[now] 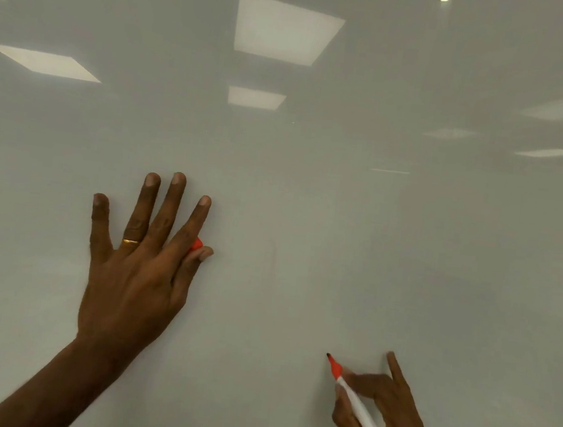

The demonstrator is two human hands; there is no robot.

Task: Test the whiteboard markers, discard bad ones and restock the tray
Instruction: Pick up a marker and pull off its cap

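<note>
The whiteboard (339, 236) fills the whole view, a glossy pale grey surface with ceiling lights (284, 29) mirrored in its upper part. No ink mark shows on it that I can make out.

The left hand (133, 278) lies with its back to us, fingers fanned out toward twelve o'clock and spread against the board. A gold ring (130, 242) sits on one finger. Between the thumb and the forefinger, at about two o'clock from the knuckles, a small red cap (196, 243) is pinched; only its end peeks out.

At about four o'clock from that hand, well apart, the right hand (387, 419) grips a white marker (365, 416) in a writing hold, thumb and fingers closed round the barrel. Its red nose and dark tip (328, 355) point toward eleven o'clock, right at the board, though I cannot tell whether the tip touches it.
</note>
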